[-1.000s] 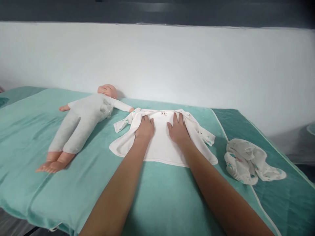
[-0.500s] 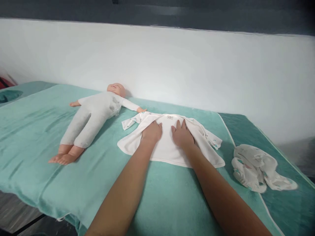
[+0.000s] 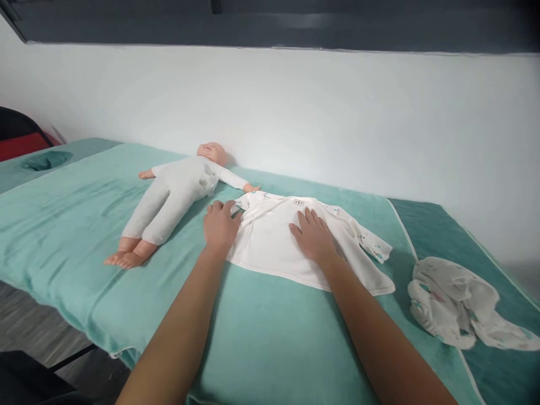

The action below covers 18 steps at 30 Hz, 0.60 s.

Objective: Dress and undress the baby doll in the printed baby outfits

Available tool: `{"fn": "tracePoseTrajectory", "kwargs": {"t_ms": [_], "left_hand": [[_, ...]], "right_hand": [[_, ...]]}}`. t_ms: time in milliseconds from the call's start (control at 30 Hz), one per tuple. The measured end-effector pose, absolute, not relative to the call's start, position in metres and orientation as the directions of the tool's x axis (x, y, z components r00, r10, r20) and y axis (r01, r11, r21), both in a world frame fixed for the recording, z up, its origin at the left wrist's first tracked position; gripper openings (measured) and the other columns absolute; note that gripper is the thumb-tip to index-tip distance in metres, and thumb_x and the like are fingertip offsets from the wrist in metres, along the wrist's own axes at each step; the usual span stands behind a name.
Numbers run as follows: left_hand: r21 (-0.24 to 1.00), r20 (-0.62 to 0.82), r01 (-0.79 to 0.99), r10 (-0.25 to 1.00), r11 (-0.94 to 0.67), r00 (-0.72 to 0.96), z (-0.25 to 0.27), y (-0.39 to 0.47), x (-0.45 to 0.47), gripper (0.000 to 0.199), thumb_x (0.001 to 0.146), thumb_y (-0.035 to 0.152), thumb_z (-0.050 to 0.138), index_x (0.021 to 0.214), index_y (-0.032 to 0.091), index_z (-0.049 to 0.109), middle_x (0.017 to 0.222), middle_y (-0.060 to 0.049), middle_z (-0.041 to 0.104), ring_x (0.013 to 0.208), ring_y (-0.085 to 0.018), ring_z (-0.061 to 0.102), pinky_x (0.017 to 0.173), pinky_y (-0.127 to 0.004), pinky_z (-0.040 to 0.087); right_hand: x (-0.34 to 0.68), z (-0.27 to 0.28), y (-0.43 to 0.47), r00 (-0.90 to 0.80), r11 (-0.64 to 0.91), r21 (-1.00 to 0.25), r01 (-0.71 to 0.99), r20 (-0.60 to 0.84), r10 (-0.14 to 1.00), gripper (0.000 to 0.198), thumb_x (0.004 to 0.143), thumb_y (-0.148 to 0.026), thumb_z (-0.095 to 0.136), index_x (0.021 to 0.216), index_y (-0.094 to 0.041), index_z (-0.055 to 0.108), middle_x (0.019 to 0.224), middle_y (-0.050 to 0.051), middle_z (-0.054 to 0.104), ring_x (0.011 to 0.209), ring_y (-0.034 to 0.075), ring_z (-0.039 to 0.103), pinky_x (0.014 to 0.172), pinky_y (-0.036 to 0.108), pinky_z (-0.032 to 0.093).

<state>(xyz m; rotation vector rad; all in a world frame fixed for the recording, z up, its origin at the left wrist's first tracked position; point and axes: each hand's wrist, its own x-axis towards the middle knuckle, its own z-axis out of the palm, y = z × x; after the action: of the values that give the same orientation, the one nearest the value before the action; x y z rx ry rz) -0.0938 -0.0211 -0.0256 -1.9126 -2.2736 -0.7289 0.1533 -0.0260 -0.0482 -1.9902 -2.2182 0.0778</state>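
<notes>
Just right of the centre of the frame, a small white fabric shirt with long, green-printed sleeves, spread flat with the plain inside of its back facing up, collar and tiny printed label toward the upper part of the frame, hem toward the lower. Beneath it, a long table covered in velvety light-teal cloth. On the middle of the shirt, the bare right hand, palm down, fingers slightly spread and apart from the thumb, pressing on the fabric with nothing clamped. At the shirt's left edge, over the left sleeve, the bare left hand, back upward, fingers bent, thumb against the fabric; cannot tell from this angle about any pinch on the sleeve. In the left half of the frame, a baby doll with a white cloth body and pinkish head, hands and feet, lying on its back, head toward the wall, feet toward the lower left, one outstretched arm ending right by the shirt's shoulder. At the right of the frame, a crumpled white garment with green print, well apart from both hands, lying partly on a darker teal strip.
</notes>
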Motion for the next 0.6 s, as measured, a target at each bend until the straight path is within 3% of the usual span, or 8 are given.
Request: {"fn": "tracePoseTrajectory", "kwargs": {"t_ms": [100, 200, 367, 467, 600], "left_hand": [[0.326, 0.244, 0.927, 0.930, 0.187, -0.274, -0.023, -0.018, -0.092, 0.038, 0.094, 0.033, 0.040, 0.122, 0.029, 0.065, 0.108, -0.010, 0.071, 0.101, -0.029, 0.064, 0.079, -0.037, 0.047], [0.355, 0.242, 0.906, 0.914, 0.229, -0.325, -0.020, -0.019, -0.091, 0.042, 0.097, 0.029, 0.032, 0.124, 0.031, 0.064, 0.101, -0.009, 0.074, 0.091, -0.029, 0.068, 0.073, -0.036, 0.045], [0.365, 0.341, 0.910, 0.882, 0.195, -0.326, -0.022, -0.020, -0.091, 0.049, 0.091, 0.013, 0.035, 0.134, 0.023, 0.057, 0.133, -0.011, 0.063, 0.114, -0.028, 0.062, 0.085, -0.038, 0.046], [0.371, 0.328, 0.906, 0.883, 0.206, -0.335, -0.023, -0.024, -0.087, 0.049, 0.095, 0.019, 0.036, 0.142, 0.021, 0.048, 0.126, -0.013, 0.067, 0.113, -0.030, 0.061, 0.089, -0.041, 0.045], [0.345, 0.338, 0.932, 0.912, 0.110, -0.233, -0.025, -0.032, -0.079, 0.038, 0.097, 0.036, 0.041, 0.125, 0.022, 0.062, 0.112, -0.010, 0.073, 0.110, -0.031, 0.061, 0.091, -0.044, 0.044]], "right_hand": [[0.153, -0.046, -0.027, -0.114, 0.127, -0.143, 0.982, 0.090, 0.989, 0.060, 0.101, -0.043, 0.026, 0.150, -0.011, 0.039, 0.162, 0.014, 0.026, 0.150, 0.030, 0.022, 0.120, 0.045, 0.022], [0.153, -0.045, -0.028, -0.121, 0.134, -0.143, 0.981, 0.091, 0.988, 0.059, 0.101, -0.043, 0.025, 0.149, -0.011, 0.040, 0.162, 0.013, 0.027, 0.150, 0.030, 0.022, 0.120, 0.045, 0.022], [0.153, -0.047, -0.025, -0.155, 0.168, -0.144, 0.975, 0.095, 0.983, 0.058, 0.102, -0.041, 0.024, 0.149, -0.011, 0.040, 0.162, 0.013, 0.027, 0.150, 0.030, 0.022, 0.119, 0.046, 0.023], [0.152, -0.050, -0.023, -0.239, 0.250, -0.138, 0.958, 0.095, 0.966, 0.059, 0.102, -0.041, 0.024, 0.150, -0.010, 0.038, 0.162, 0.012, 0.026, 0.150, 0.028, 0.021, 0.120, 0.045, 0.022], [0.151, -0.050, -0.023, -0.308, 0.319, -0.151, 0.936, 0.089, 0.947, 0.061, 0.102, -0.044, 0.023, 0.151, -0.010, 0.036, 0.163, 0.011, 0.024, 0.151, 0.028, 0.020, 0.120, 0.045, 0.022]]}}
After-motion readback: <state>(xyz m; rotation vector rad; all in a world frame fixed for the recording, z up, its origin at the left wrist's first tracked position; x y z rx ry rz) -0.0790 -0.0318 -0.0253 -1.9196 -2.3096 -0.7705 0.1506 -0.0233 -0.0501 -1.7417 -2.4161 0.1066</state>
